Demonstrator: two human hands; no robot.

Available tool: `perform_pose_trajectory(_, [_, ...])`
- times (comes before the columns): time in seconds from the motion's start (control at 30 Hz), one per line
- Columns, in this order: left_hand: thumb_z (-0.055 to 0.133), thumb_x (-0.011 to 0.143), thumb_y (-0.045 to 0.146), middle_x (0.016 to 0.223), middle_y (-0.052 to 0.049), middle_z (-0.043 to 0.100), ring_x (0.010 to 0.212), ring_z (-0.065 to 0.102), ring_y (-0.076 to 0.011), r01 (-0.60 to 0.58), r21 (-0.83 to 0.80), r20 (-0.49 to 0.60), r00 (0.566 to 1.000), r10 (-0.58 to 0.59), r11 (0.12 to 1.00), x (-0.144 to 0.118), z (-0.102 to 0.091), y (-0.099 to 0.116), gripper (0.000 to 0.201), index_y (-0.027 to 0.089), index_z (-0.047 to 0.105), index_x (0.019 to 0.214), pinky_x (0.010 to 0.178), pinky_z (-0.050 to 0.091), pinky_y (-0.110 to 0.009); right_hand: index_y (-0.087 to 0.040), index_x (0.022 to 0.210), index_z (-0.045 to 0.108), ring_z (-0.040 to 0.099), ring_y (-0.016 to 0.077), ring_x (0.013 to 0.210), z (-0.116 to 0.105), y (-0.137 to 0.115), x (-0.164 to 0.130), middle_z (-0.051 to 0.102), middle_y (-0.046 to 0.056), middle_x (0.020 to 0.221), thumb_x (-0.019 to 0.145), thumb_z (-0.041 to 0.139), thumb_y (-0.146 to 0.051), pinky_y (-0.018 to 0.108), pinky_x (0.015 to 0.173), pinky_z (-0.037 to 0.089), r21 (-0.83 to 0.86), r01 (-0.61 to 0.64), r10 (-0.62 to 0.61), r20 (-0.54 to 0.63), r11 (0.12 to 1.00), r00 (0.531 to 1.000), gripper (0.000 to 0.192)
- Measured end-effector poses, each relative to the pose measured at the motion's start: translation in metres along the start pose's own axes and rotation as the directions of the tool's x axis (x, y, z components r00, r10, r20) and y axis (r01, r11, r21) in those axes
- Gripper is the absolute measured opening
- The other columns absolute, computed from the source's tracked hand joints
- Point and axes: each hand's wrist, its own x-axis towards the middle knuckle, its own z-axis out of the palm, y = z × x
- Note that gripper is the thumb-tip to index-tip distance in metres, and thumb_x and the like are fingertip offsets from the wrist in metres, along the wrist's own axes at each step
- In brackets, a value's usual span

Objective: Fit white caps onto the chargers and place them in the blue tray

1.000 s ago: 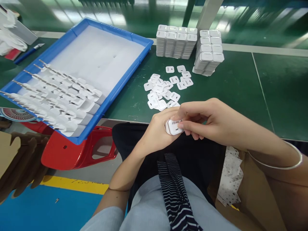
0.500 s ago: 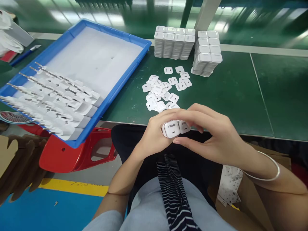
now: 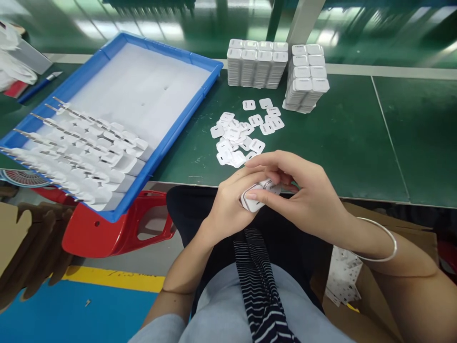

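Nearest, over the lap and just short of the desk (image 3: 357, 143) edge, both hands close around a small white plug shell (image 3: 252, 203). The left hand (image 3: 228, 202) cups it from below with fingers curled; the right hand (image 3: 303, 190) wraps over the top, its fingertips pressed on the shell's rounded-square face, so most of the shell is hidden.

Just beyond the shell, on the dark green desk mat, lies a loose heap of thin white plates (image 3: 237, 136), flat rounded squares, each with a small slot.

Left of the shell sits a blue plastic tray (image 3: 200, 85) lined with white foam. Its near end holds rows of white parts (image 3: 93, 152) strung on slim metal rods; its far end shows bare foam. Under the tray's near corner is a glossy red plastic stool (image 3: 117, 228).

Farthest from the shell, beyond the heap, stand two blocks of stacked white shells (image 3: 278, 66), neat columns with rounded corners.
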Motion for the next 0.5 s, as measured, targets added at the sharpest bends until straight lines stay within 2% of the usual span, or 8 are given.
perform_pose_trajectory(0.13, [0.072, 0.089, 0.014, 0.116, -0.006, 0.076, 0.108, 0.072, -0.0189, 0.073, -0.090, -0.013, 0.997, -0.074, 0.993, -0.0011, 0.0001, -0.0008, 0.020, 0.021, 0.073, 0.107, 0.095, 0.059, -0.033, -0.024, 0.119, 0.068, 0.066, 0.0191, 0.087, -0.0011, 0.0019, 0.0011, 0.072, 0.004, 0.107, 0.089, 0.070, -0.021, 0.034, 0.078, 0.056, 0.075, -0.061, 0.058, 0.038, 0.995, 0.998, 0.030])
perform_pose_trajectory(0.3, [0.081, 0.082, 0.021, 0.121, -0.008, 0.076, 0.109, 0.073, -0.0226, 0.126, -0.236, -0.012, 0.991, -0.132, 0.964, -0.0012, -0.0058, -0.0034, 0.026, 0.023, 0.075, 0.107, 0.098, 0.059, -0.038, -0.027, 0.127, 0.063, 0.065, 0.0176, 0.088, -0.0082, 0.0079, -0.0046, 0.067, 0.004, 0.105, 0.097, 0.064, -0.026, 0.029, 0.073, 0.056, 0.303, -0.102, 0.082, 0.078, 0.947, 0.994, 0.030])
perform_pose_trajectory(0.43, [0.084, 0.081, 0.030, 0.120, -0.008, 0.076, 0.108, 0.074, -0.0234, 0.124, -0.274, -0.030, 0.990, -0.138, 0.954, -0.0015, -0.0067, -0.0055, 0.028, 0.024, 0.076, 0.107, 0.095, 0.060, -0.039, -0.030, 0.136, 0.057, 0.062, 0.0166, 0.084, -0.0071, 0.0091, -0.0079, 0.064, 0.003, 0.105, 0.089, 0.073, -0.022, 0.027, 0.065, 0.054, 0.265, -0.096, 0.073, 0.096, 0.959, 0.993, 0.050])
perform_pose_trajectory(0.5, [0.085, 0.080, 0.030, 0.120, -0.008, 0.076, 0.108, 0.073, -0.0233, 0.127, -0.284, -0.036, 0.989, -0.143, 0.950, -0.0019, -0.0055, -0.0069, 0.030, 0.024, 0.076, 0.108, 0.096, 0.060, -0.039, -0.029, 0.136, 0.056, 0.060, 0.0156, 0.080, -0.0042, 0.0082, -0.0067, 0.062, 0.002, 0.101, 0.087, 0.073, -0.019, 0.026, 0.062, 0.053, 0.248, -0.110, 0.087, 0.102, 0.963, 0.991, 0.053])
